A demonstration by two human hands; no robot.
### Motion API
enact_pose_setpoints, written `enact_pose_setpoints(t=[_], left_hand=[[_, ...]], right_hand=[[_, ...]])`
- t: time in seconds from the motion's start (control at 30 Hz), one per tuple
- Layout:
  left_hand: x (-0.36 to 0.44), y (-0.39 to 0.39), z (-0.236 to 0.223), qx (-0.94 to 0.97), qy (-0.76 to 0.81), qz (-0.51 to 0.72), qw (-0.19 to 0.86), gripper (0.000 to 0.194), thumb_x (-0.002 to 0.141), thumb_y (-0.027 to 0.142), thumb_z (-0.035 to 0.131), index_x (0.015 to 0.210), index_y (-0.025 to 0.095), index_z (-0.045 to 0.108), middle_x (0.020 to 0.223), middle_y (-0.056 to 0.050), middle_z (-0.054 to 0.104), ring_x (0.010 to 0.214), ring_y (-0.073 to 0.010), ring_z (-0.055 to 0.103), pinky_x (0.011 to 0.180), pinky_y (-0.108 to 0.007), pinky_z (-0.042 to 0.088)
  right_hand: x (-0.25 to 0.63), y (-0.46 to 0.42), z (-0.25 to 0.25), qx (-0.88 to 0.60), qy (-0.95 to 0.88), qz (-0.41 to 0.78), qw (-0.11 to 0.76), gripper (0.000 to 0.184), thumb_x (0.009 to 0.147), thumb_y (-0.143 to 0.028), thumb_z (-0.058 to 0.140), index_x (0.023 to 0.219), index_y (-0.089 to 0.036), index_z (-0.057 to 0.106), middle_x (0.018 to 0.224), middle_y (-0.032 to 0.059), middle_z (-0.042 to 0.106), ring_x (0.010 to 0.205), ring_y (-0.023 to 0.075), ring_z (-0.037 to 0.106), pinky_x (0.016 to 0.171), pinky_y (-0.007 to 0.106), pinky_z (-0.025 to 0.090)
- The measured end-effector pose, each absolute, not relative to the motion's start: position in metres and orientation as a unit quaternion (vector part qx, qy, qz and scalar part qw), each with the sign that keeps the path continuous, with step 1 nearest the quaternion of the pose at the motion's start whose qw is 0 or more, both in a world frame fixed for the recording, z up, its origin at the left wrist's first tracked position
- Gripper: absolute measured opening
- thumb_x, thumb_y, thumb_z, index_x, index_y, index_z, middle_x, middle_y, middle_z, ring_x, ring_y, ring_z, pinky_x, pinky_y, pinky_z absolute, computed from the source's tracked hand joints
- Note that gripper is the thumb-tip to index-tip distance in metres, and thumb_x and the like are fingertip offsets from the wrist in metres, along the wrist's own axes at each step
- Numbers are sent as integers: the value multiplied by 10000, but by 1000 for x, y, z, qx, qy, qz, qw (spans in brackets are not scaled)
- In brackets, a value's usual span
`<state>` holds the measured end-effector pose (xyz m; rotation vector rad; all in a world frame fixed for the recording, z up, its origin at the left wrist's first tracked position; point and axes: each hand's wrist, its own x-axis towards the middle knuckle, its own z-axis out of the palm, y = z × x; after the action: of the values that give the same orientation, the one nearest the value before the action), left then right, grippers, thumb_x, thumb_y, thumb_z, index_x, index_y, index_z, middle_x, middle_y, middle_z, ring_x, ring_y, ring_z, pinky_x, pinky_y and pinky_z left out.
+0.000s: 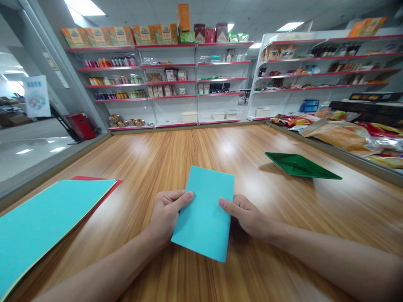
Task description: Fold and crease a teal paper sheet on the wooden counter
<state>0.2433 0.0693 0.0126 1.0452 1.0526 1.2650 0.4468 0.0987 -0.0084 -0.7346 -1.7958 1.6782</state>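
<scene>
A light blue sheet of paper (206, 218), a small upright rectangle in shape, is held up over the wooden table. My left hand (166, 212) pinches its left edge, thumb on the front and fingers behind. At the right edge my right hand (247, 214) grips it the same way, with the fingers partly hidden behind the paper. The sheet tilts slightly, its lower edge sloping down to the right. Farther off to the right lies a folded green paper boat (297, 165).
On the left of the table (151, 155) lies a stack of coloured paper (53, 218), blue on top with yellow and red edges below. Packaged snacks (343, 134) are piled beyond the right edge. Stocked shelves (170, 75) stand behind, and a red hand-cart (80, 126) is at far left.
</scene>
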Motion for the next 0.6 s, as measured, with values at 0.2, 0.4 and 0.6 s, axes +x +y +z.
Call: enact_pose_setpoints(t=[0.2,0.4,0.6], left_hand=[[242,71,10,436,438,544,568,346,625,423,771,651,94,666,602,-56,612,511,-143,526,531,-274,432],[241,76,5,425,431,577,549,320,661,408,756,678,98,673,612,-46,605,521,-127,507,523,-249,412],[244,75,4,427,427,581,545,323,660,418,752,636,109,661,582,-35,593,504,-126,495,508,-245,396]], right_hand=[[447,98,-11,-274,-686,610,286,621,892,-613,385,591,-102,569,520,75,590,425,114,535,385,202,395],[445,94,-5,-313,-739,546,241,703,860,-687,343,497,-117,535,453,66,535,378,94,484,350,189,340],[446,93,-4,-278,-740,562,242,690,874,-661,351,540,-102,577,498,78,576,395,91,482,360,189,335]])
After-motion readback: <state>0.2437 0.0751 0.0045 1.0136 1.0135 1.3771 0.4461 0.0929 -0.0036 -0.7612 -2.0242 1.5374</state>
